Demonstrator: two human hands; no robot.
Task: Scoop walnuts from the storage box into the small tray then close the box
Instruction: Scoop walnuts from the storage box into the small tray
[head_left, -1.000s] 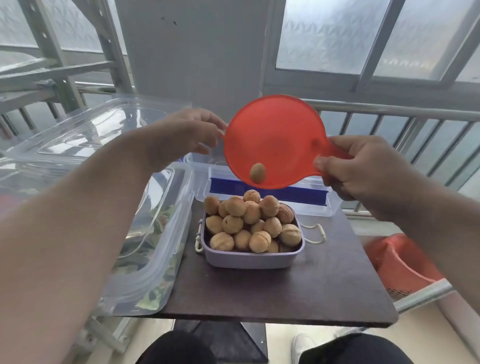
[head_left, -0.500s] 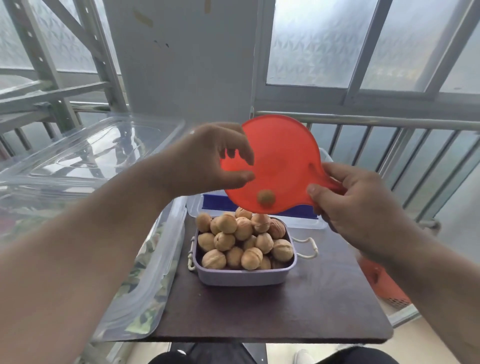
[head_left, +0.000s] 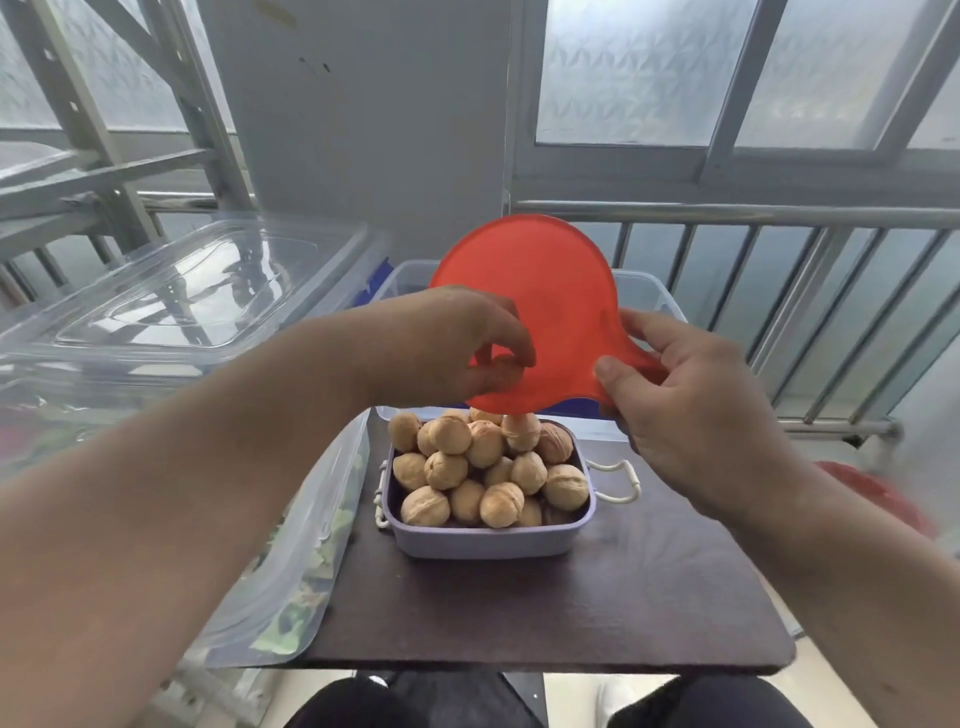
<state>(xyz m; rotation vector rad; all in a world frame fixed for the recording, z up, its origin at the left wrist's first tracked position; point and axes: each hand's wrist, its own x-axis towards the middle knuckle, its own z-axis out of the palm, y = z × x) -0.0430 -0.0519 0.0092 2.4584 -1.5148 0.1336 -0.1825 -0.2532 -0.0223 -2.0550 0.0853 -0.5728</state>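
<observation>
Head view: the right hand (head_left: 691, 415) has its thumb and fingers curled round the handle of the red scoop (head_left: 530, 317), holding it tilted with its round back toward the camera. The left hand (head_left: 441, 348) curls its fingers at the scoop's lower left edge, touching it. Just below, the small lilac tray (head_left: 483, 538) sits on the dark table (head_left: 571, 608), heaped with walnuts (head_left: 483, 467). Behind the scoop stands the clear storage box (head_left: 649, 291), open. A large clear bin (head_left: 291, 545) lies at the table's left.
</observation>
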